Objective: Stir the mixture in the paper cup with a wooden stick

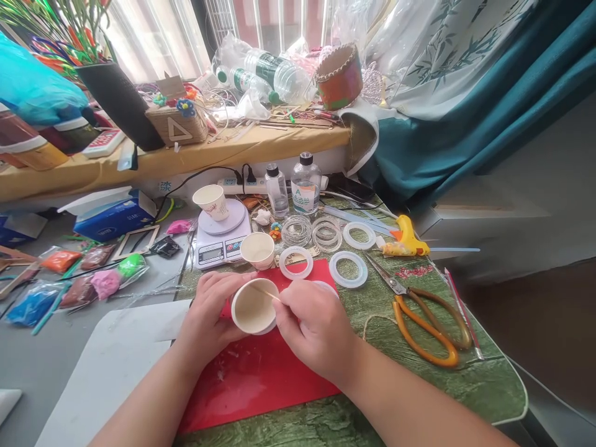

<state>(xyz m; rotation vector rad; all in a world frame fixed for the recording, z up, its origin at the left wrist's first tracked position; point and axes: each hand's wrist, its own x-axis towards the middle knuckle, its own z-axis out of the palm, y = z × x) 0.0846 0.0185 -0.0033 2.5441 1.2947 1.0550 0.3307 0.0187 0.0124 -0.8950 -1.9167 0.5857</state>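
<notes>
My left hand (212, 310) is closed around the side of a paper cup (254, 307), which is tilted so its opening faces me over a red sheet (261, 379). Between the thumb and fingers of my right hand (314, 323) is a thin wooden stick (266, 290), its far end inside the cup. What lies at the cup's bottom is hard to make out. Just beyond stands a second paper cup (257, 250). A third paper cup (210, 202) rests on a white kitchen scale (223, 233). Ring-shaped silicone moulds (348, 269) lie past my right hand.
Orange-handled scissors (426, 323) and a yellow glue gun (406, 239) lie at the right, near pencils (463, 313) by the table edge. Two clear bottles (305, 186) stand at the back. Bags of coloured clay (106, 282) and a blue box (114, 216) are at the left.
</notes>
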